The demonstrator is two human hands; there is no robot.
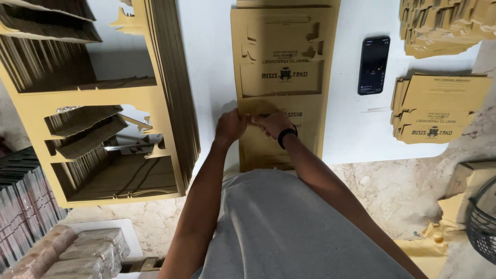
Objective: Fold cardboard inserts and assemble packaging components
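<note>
White tabletop [356, 139] carries a flat die-cut cardboard box sheet [283, 62] at its near edge, where the left hand [230, 126] and right hand [273, 123] pinch its near panel, knuckles together. It looks barely started: the sheet still lies flat, folded cartons [439, 111] stacked by the right edge beside a black phone [373, 65].

Flat die-cut cardboard sheet [283, 77] is lying on the white table [351, 134], straight ahead of the person. Left hand [230, 126] and right hand [274, 124] are meeting, touching, over the sheet's near part. Phone [373, 65] is lying on the table just right of the sheet. Folded box stack [439, 111] is sitting further right, another pile [444, 26] behind it. Tall stack of punched-out sheets [155, 93] is standing at left. Wrapped bundles [77, 253] are resting on the floor, near left. Basket [483, 222] is sitting at near right.
</note>
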